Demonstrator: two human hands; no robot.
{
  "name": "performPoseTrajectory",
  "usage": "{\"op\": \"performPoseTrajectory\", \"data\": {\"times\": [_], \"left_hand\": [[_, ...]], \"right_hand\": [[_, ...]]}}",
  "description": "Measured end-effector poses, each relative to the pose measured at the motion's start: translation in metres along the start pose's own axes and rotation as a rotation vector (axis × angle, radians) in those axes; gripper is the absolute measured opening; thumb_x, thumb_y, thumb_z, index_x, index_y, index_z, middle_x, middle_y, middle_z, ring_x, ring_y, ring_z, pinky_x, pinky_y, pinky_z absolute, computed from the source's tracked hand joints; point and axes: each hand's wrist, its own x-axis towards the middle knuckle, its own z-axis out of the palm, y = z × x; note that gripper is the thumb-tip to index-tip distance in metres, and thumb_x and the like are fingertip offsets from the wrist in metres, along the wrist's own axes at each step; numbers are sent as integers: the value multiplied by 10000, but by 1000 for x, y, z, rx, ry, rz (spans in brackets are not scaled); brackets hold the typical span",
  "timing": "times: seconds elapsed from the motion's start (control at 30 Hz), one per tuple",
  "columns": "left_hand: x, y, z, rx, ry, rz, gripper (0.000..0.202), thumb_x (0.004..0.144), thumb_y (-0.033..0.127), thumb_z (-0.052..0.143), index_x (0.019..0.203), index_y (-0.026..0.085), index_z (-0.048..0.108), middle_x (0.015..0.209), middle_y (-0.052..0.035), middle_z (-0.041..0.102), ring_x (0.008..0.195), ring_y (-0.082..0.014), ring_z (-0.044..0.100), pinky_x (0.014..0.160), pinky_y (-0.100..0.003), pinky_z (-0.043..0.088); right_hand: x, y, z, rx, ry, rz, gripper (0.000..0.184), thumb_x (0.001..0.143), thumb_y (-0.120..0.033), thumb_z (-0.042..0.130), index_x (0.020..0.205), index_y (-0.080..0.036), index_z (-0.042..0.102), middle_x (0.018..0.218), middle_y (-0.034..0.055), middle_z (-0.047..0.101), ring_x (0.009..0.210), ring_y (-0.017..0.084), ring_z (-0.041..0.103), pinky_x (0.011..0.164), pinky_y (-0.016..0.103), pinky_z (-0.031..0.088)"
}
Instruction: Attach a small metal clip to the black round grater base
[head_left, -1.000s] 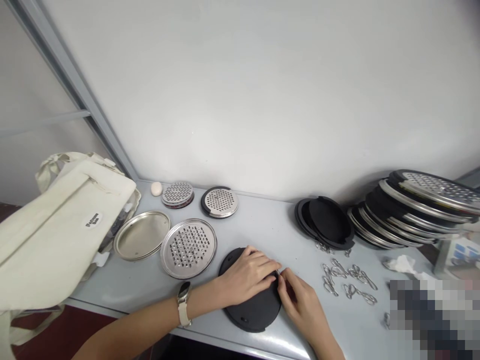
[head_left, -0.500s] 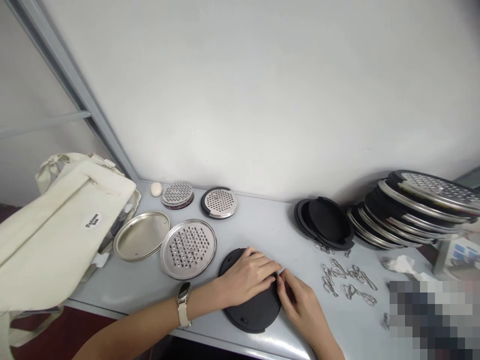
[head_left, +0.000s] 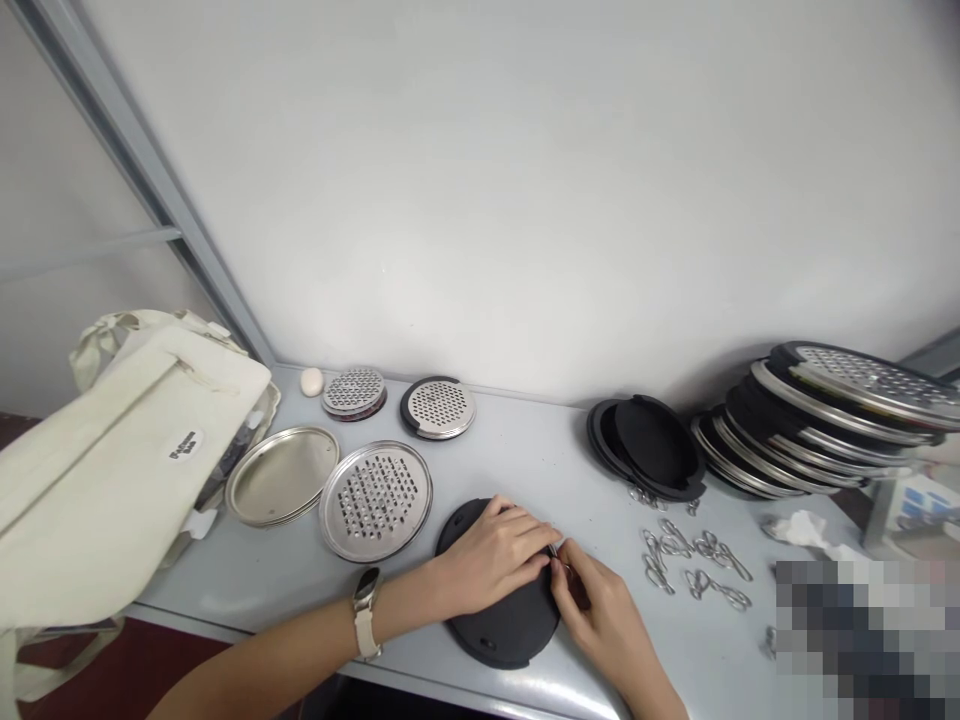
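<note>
A black round plastic base (head_left: 517, 630) with small slots lies at the table's front edge. My left hand (head_left: 506, 560), a watch on its wrist, rests over it with fingers stretched to its right edge. My right hand (head_left: 592, 605) is closed in a pinch at that edge, thumb and forefinger on a small metal wire clip (head_left: 555, 549), mostly hidden by the fingers. Looped wire clips (head_left: 675, 542) lie scattered to the right. Left of the base is a round metal grater disc (head_left: 377, 500), beside plain metal discs (head_left: 283, 476).
Black bases (head_left: 660, 447) lie near the wall. A tall, leaning stack of graters (head_left: 832, 425) stands at the right. Small graters (head_left: 439, 408) and a pale round object (head_left: 311, 381) sit at the back. A cream bag (head_left: 142, 460) covers the left end; crumpled tissue (head_left: 802, 527) lies right.
The view has shifted very slightly. Both hands stay at the base's right edge, with only slight movement of the right fingers at the clip.
</note>
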Motion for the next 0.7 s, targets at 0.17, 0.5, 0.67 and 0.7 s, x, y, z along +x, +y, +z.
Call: {"op": "performPoseTrajectory", "data": {"times": [0.17, 0.5, 0.67, 0.7], "left_hand": [[0, 0, 0, -7, 3, -2, 216, 970, 194, 450, 1176, 182, 513, 1046, -35, 639, 981, -160, 574, 907, -305, 330], [0, 0, 0, 8, -6, 14, 207, 978, 192, 430, 1167, 173, 512, 1053, -43, 635, 982, -164, 565, 914, -309, 323], [0, -1, 2, 42, 5, 31, 177, 972, 192, 445, 1124, 172, 534, 1076, -44, 623, 1011, -166, 552, 933, -316, 319], [0, -2, 3, 55, 10, 30, 169, 969, 193, 452, 1112, 173, 539, 1077, -42, 617, 1013, -164, 548, 936, -314, 320]], "right_hand": [[0, -1, -1, -22, -1, -3, 163, 948, -274, 397, 797, -224, 431, 620, -11, 549, 541, 158, 539, 505, 242, 406], [2, -1, 0, -53, -2, -8, 147, 939, -268, 405, 801, -221, 424, 618, -14, 544, 541, 154, 539, 509, 244, 409], [1, 1, 1, -63, 15, -13, 148, 936, -261, 403, 793, -223, 417, 625, -11, 547, 545, 155, 540, 513, 247, 410], [0, 1, 2, -64, 20, -15, 145, 935, -261, 403, 797, -222, 419, 623, -12, 546, 545, 156, 540, 511, 247, 410]]}}
